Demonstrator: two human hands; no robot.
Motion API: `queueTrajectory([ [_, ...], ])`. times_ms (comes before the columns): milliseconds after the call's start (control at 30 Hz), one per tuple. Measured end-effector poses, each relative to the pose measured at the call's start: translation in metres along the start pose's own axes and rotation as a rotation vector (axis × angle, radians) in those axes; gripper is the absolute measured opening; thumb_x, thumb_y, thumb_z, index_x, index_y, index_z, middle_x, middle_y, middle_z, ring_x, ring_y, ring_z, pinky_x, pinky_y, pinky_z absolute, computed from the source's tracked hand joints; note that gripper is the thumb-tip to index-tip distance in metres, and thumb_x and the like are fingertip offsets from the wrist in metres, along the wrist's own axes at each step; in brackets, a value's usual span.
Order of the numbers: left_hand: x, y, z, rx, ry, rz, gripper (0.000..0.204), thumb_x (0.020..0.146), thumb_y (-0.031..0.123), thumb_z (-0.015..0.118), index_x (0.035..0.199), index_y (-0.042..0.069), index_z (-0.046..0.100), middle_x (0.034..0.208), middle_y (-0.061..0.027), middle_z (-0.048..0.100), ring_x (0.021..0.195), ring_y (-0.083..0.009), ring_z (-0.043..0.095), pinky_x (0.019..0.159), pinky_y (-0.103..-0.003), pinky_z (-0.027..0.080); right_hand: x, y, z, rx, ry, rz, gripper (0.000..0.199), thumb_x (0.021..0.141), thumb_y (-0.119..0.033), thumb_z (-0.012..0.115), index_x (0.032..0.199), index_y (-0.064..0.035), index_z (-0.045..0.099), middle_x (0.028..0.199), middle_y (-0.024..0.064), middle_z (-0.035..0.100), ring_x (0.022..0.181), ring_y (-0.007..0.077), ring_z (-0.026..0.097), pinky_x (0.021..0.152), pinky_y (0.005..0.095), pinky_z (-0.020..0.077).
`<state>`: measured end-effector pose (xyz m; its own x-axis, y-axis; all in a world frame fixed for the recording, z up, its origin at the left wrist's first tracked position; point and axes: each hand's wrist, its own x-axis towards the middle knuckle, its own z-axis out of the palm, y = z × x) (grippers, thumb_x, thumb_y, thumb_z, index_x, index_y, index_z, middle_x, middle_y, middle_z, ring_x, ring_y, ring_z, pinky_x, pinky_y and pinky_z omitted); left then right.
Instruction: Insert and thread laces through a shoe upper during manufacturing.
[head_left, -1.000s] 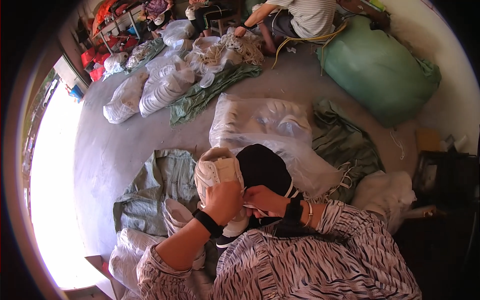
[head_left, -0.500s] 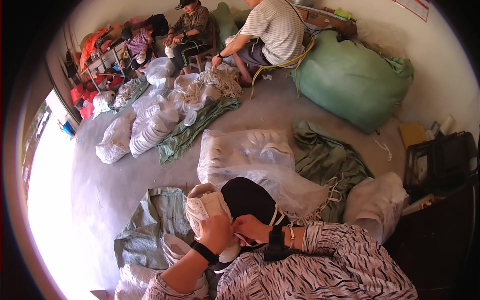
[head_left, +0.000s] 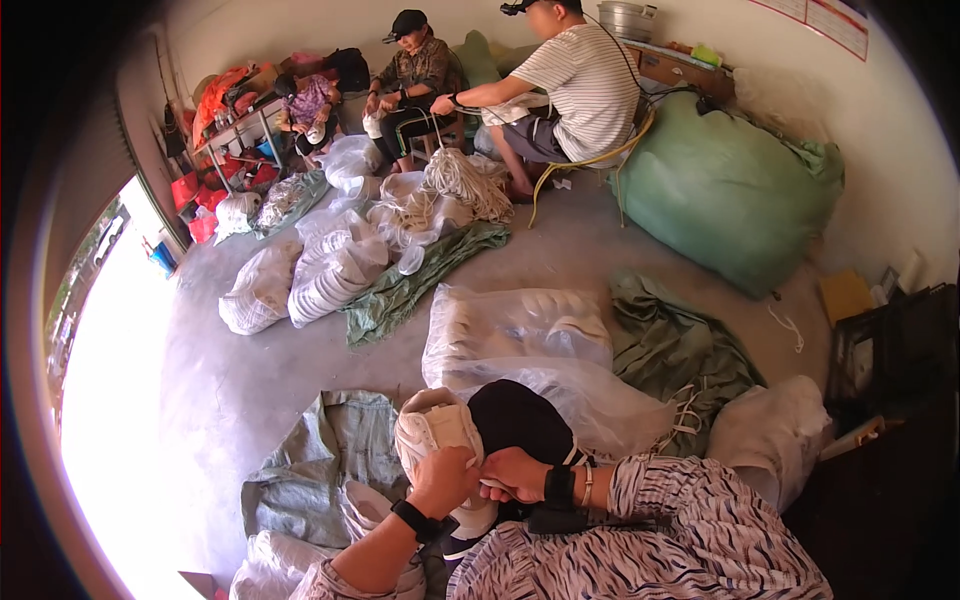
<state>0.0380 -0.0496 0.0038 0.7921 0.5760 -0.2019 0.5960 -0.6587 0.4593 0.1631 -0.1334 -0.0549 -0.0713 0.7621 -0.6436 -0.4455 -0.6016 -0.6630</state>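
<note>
A cream-white sneaker (head_left: 432, 422) stands tilted at my lap, its opening facing away from me. My left hand (head_left: 443, 484) lies against the front of the shoe, fingers pinched together around a white shoelace. Just to its right, my right hand (head_left: 512, 472) is closed too, with a short white length of the shoelace (head_left: 494, 484) between thumb and fingers. Both sets of fingertips nearly meet over the shoe. Beside the sneaker is a rounded black cloth surface (head_left: 522, 415) with white stripes. My hands hide much of the lacing.
Clear plastic bags of pale shoes (head_left: 520, 325) lie ahead, beside a dark green sack (head_left: 680, 335). A grey-green woven sack (head_left: 325, 455) is at left. Farther off sit several people, a heap of laces (head_left: 470, 185) and a big green bundle (head_left: 730, 190).
My view has tilted up and shifted left, so the scene sits lower and farther right. Both hands stay at the shoe. The person in the striped shirt now stretches an arm out with laces.
</note>
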Motion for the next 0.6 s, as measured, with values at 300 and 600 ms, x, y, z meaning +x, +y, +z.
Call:
queueTrajectory([
  [300, -0.016, -0.017, 0.009, -0.533, 0.174, -0.083, 0.021, 0.086, 0.02, 0.056, 0.079, 0.0, 0.061, 0.059, -0.0064, 0.06, 0.055, -0.0137, 0.058, 0.053, -0.029, 0.045, -0.025, -0.032, -0.004, -1.106, 0.145, -0.914, 0.021, 0.076, -0.014, 0.063, 0.089, -0.0018, 0.051, 0.073, 0.018, 0.06, 0.08, 0.0374, 0.061, 0.065, 0.0423, 0.0483],
  [600, 0.01, -0.018, 0.006, -0.532, 0.277, -0.062, 0.02, 0.087, 0.018, 0.053, 0.08, 0.002, 0.063, 0.064, -0.0061, 0.063, 0.061, -0.0153, 0.061, 0.054, -0.03, 0.047, 0.001, -0.055, -0.025, -1.696, -0.231, -0.917, 0.026, 0.08, -0.03, 0.06, 0.102, -0.0155, 0.061, 0.074, 0.0107, 0.062, 0.072, 0.0303, 0.064, 0.061, 0.0395, 0.0501],
])
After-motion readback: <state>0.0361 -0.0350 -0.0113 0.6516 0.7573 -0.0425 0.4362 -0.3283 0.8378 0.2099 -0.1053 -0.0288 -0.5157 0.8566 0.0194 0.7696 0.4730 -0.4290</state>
